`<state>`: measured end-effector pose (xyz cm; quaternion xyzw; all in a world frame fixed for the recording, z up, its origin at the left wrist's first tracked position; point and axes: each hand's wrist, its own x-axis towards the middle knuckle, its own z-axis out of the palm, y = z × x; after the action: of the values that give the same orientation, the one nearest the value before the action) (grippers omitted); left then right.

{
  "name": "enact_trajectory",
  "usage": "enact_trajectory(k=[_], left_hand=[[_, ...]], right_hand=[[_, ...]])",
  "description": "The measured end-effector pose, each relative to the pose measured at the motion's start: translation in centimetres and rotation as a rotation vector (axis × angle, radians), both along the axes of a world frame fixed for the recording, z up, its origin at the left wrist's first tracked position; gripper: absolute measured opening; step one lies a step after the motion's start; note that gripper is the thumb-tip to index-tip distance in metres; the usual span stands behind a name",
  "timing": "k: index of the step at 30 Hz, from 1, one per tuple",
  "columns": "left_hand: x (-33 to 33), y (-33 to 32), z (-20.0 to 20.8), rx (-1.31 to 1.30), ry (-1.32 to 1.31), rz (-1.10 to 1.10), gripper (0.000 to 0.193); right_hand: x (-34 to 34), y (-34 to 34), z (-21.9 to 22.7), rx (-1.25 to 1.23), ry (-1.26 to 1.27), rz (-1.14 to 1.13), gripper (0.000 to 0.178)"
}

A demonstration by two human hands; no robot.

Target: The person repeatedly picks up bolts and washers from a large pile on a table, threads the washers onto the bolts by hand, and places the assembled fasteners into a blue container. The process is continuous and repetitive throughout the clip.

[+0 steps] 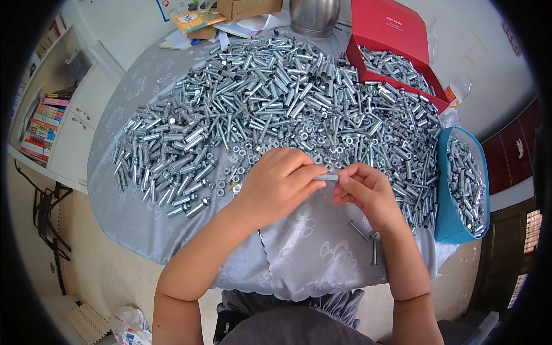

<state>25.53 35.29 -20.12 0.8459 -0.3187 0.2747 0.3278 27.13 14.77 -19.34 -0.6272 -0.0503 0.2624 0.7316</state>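
Note:
Over the near part of the table, my left hand (279,187) pinches a shiny metal sleeve (327,177) between thumb and fingers. My right hand (371,194) closes its fingertips at the sleeve's right end; whether they grip the sleeve itself or a small part at its tip cannot be made out. Beyond both hands spreads a big heap of metal sleeves (276,75), with assembled expansion bolts (172,149) on its left side. Nuts and washers (339,150) lie just past my fingers. Two loose bolts, one slanted (359,231) and one upright in view (375,250), rest beside my right wrist.
A teal bin (440,215) of bolts stands at the right edge. An open red box (391,34) holding more hardware sits at the back right. Behind the heap are a metal pot (314,17), a cardboard box (248,8) and papers. The table has a grey cloth (132,230).

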Motion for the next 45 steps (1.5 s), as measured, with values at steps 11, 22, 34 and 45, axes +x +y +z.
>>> enact_trajectory(k=[11,22,34,45], left_hand=[[-0.9,-0.3,0.5,-0.169,0.483,-0.111,0.019],[-0.7,-0.4,-0.2,-0.561,0.753,-0.081,0.037],[-0.4,-0.2,-0.2,-0.742,0.806,0.055,0.041],[-0.5,-0.1,-0.2,-0.757,0.774,0.022,0.036]], right_hand=[[-0.3,0.2,0.1,-0.05,-0.209,0.009,0.016],[0.3,0.3,-0.9,-0.401,-0.599,-0.261,0.012],[1.4,1.5,-2.1,-1.117,-1.192,-0.179,0.039],[1.2,1.2,-2.2,-1.076,-1.201,-0.113,0.035]])
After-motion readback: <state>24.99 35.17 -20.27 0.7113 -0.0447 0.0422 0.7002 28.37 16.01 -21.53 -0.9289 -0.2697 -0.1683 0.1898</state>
